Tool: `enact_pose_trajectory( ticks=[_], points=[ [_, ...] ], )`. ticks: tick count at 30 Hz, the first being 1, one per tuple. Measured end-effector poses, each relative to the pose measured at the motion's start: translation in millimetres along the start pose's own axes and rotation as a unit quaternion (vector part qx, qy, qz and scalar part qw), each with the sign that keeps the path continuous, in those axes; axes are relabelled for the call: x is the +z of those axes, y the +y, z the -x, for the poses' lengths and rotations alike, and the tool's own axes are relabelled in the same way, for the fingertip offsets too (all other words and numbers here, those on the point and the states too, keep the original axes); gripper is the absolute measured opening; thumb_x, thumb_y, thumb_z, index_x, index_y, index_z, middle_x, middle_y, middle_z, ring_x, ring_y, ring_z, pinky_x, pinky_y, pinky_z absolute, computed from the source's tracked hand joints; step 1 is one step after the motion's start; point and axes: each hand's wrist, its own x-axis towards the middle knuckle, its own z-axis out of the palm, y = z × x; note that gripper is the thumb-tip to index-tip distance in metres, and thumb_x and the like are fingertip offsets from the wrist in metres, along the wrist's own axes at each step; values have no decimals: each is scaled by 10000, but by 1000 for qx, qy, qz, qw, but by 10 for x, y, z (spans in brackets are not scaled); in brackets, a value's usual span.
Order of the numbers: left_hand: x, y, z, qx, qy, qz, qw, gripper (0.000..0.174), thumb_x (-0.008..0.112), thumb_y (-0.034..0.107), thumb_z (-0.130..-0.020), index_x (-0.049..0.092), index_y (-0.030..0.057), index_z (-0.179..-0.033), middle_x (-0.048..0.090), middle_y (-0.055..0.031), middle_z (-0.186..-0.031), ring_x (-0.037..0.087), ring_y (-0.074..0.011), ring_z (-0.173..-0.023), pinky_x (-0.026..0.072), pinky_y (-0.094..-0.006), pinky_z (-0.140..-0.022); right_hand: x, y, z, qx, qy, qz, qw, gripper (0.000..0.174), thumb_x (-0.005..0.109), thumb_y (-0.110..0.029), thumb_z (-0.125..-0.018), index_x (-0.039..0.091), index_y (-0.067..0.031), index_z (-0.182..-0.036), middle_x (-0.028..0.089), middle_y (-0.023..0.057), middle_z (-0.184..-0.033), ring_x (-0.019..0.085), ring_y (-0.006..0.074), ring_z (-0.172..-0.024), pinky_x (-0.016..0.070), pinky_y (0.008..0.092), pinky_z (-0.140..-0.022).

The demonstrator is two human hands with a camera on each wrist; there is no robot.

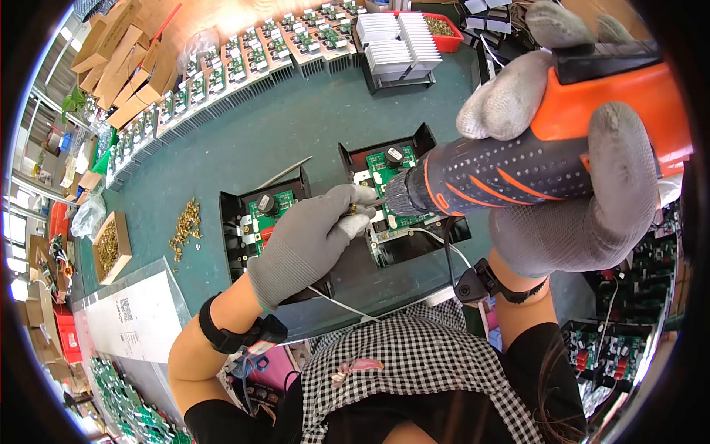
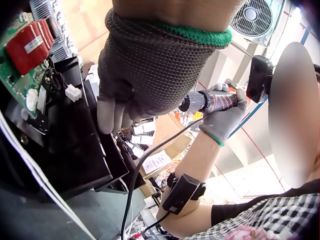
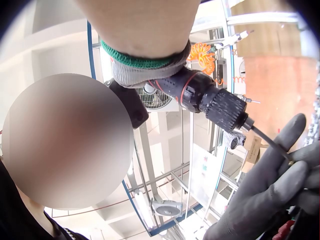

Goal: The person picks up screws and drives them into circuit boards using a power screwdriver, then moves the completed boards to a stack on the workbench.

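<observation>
My gloved right hand [image 1: 551, 237] grips an orange and black cordless drill [image 1: 510, 170], its chuck pointing left. A long thin bit [image 3: 267, 140] runs from the chuck to the fingertips of my gloved left hand [image 1: 307, 233]. There, thumb and fingers pinch a small brass screw [image 3: 291, 162] at the bit's tip. Below the chuck, a green circuit board [image 1: 379, 177] sits in a black housing [image 1: 436, 240]. Beside it on the left, a second black housing [image 1: 233, 211] holds another green board [image 1: 275, 203], partly hidden by my left hand.
A pile of brass screws [image 1: 186, 226] and a small box [image 1: 118, 268] of them lie to the left. Heat sinks with boards [image 1: 255, 63] line the far side. White finned heat sinks [image 1: 399, 48] and a red bin [image 1: 452, 37] stand at the back. A cable [image 2: 132, 185] hangs near the left wrist.
</observation>
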Motion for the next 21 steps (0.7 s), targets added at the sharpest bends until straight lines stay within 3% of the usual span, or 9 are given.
enact_pose_trajectory(
  ticks=[1,4,6,9,13,18,21],
  points=[
    [-15,28,0,-28,-7,17,999,290,574,161,-933,569,41,-1197,674,-174,-870,675,-325,-786,510,-386,-681,2,-7,10,-2,12,-2,1000,428,441,-173,-839,444,5,-1228,570,224,-1120,589,261,-729,511,425,-628],
    [1,-24,8,-27,-6,32,999,246,565,189,-953,591,52,-1156,668,-14,-783,558,-64,-523,461,-232,-490,-6,62,69,-100,-45,89,990,422,442,-175,-844,445,9,-1224,571,227,-1122,590,267,-732,513,431,-631],
    [9,-33,-1,-17,-7,32,999,220,551,167,-953,606,46,-1128,670,-10,-787,561,-57,-531,462,-226,-485,-6,49,69,-82,-49,76,993,421,443,-174,-848,444,4,-1230,568,233,-1143,590,270,-736,515,434,-635],
    [-7,16,-4,-40,-19,57,997,217,535,128,-942,627,41,-1118,672,-6,-792,563,-49,-539,460,-218,-483,24,-47,15,40,11,-57,997,426,441,-168,-850,444,-6,-1243,557,244,-1187,588,268,-740,518,433,-638],
    [-45,41,-5,-80,-36,134,987,280,529,76,-915,638,46,-1171,682,-6,-817,564,-38,-550,468,-204,-506,-60,85,19,-47,-68,-34,996,437,440,-162,-842,441,-4,-1249,552,245,-1213,582,256,-722,517,420,-632],
    [-94,31,-7,-99,-58,184,976,313,588,95,-906,632,53,-1214,687,-24,-823,557,-38,-555,474,-192,-536,1,-67,-3,24,-3,-63,998,432,442,-158,-842,435,4,-1242,541,268,-1222,590,259,-728,524,408,-644],
    [-93,10,-7,-100,-59,188,975,292,622,115,-900,654,50,-1183,687,-27,-819,551,-39,-560,472,-193,-542,-76,1,-39,-82,-95,20,992,448,440,-161,-848,419,17,-1259,536,283,-1208,591,262,-730,526,402,-645]
  ],
)
